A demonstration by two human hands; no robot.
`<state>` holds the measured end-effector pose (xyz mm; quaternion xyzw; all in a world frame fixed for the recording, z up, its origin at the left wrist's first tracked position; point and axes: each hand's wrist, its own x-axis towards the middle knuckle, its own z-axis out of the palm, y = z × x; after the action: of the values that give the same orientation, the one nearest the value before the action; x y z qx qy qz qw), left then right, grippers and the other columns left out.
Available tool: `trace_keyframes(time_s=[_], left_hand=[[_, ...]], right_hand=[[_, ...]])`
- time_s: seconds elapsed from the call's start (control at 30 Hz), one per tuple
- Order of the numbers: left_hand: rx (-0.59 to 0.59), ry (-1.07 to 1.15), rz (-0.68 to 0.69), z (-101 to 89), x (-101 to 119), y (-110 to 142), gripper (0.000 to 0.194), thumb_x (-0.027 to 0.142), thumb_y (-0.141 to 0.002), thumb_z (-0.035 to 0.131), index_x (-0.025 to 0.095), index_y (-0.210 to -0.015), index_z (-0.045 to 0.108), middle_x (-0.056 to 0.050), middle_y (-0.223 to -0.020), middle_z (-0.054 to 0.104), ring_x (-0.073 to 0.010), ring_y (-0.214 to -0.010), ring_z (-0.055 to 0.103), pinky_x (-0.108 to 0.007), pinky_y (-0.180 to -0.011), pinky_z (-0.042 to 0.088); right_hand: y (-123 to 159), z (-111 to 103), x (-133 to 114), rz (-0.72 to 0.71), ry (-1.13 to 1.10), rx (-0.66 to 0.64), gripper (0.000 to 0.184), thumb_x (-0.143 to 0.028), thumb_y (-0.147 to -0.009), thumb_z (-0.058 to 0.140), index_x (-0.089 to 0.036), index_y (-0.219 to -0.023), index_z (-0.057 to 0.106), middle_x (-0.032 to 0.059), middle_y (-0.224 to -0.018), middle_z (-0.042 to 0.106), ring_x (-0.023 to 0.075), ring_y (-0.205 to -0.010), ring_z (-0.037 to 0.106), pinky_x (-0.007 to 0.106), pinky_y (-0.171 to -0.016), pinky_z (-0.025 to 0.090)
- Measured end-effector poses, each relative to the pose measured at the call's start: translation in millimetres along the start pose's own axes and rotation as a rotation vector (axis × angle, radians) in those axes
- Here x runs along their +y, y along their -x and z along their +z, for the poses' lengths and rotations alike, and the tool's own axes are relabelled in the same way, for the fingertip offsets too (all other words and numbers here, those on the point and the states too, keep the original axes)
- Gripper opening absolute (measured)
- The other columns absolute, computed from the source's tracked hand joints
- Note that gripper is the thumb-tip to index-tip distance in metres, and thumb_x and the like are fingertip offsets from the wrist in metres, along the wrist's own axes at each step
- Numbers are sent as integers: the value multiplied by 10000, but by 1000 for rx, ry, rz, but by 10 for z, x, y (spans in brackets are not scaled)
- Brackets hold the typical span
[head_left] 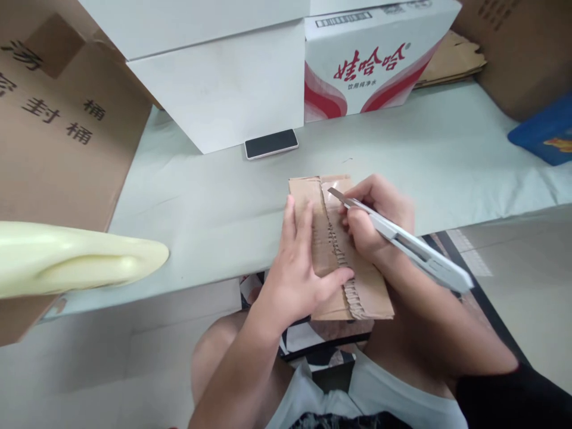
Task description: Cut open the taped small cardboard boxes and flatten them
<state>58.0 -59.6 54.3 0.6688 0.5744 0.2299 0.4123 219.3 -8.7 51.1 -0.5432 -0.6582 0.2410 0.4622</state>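
A flattened piece of corrugated cardboard (325, 250) lies partly on the table and juts past its front edge toward my lap. Down its length runs a torn seam that bares the ridged inside. My left hand (304, 262) rests flat on the cardboard, fingers stretched out and thumb across the seam. In my right hand (375, 214) is a box cutter (415, 253) with a pale grey handle, held like a pen. Its blade is out and points left over the far end of the cardboard; I cannot tell whether it touches.
A phone (271, 144) lies before a white box (250, 89). Beside that stands a white-and-red carton (375, 77). Brown cardboard boxes (62, 119) rise at left, with a pale yellow rounded object (80, 259) in front. A blue item (543, 131) sits at right on the cloth-covered table (192, 232).
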Motion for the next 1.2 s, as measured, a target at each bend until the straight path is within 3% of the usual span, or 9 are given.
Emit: trace_keyframes(time_s=[0.13, 0.33, 0.53, 0.67, 0.8, 0.93, 1.2], left_hand=[[-27, 53, -95, -41, -2, -32, 1233, 467, -744, 840, 323, -1667, 36, -116, -1758, -167, -414, -1630, -67, -665, -1278, 206], [-82, 118, -17, -165, -193, -135, 1186, 639, -748, 802, 307, -1672, 136, -100, -1775, -64, -416, -1632, 56, -604, -1303, 203], [-1, 46, 75, -171, -265, -138, 999, 536, -849, 747, 320, -1662, 208, -98, -1759, 138, -392, -1619, 169, -617, -1286, 260], [34, 23, 71, -129, -214, -108, 979, 440, -845, 757, 315, -1658, 227, -100, -1750, 182, -412, -1589, 251, -618, -1258, 322], [15, 61, 35, -112, -153, -106, 971, 386, -843, 716, 307, -1664, 203, -88, -1764, 111, -397, -1609, 200, -623, -1281, 263], [-6, 55, -20, -109, -120, -107, 999, 339, -822, 702, 264, -1672, 182, -115, -1764, 61, -407, -1623, 135, -632, -1289, 239], [17, 92, 36, -91, -145, -100, 993, 306, -818, 724, 332, -1664, 203, -95, -1757, 105, -411, -1596, 231, -642, -1260, 313]], right_hand=[[-59, 32, -43, 58, 8, 28, 121, -168, -776, 574, -246, -868, 574, -35, -677, 635, 133, -545, 543, 295, -553, 428], [-82, 33, 26, 22, -84, -4, 189, -262, -882, 596, -242, -1066, 630, 8, -948, 740, 123, -649, 629, 304, -667, 528], [-112, 33, 37, -25, -25, -44, 248, -202, -877, 563, -235, -1105, 655, 36, -1037, 747, 148, -769, 683, 291, -681, 543], [-115, 21, 11, -18, 19, -23, 175, -247, -883, 589, -231, -1045, 651, 32, -936, 753, 153, -713, 671, 297, -669, 534], [-120, 10, 3, 25, 56, -30, 139, -327, -869, 630, -229, -968, 631, 35, -855, 750, 174, -689, 671, 303, -640, 520], [-136, 19, -8, 32, 96, -25, 127, -317, -818, 633, -229, -906, 608, 31, -804, 740, 187, -659, 663, 312, -615, 501], [-139, 15, -59, 9, 195, -71, 100, -271, -783, 614, -230, -874, 611, 2, -687, 691, 161, -551, 578, 300, -579, 443]])
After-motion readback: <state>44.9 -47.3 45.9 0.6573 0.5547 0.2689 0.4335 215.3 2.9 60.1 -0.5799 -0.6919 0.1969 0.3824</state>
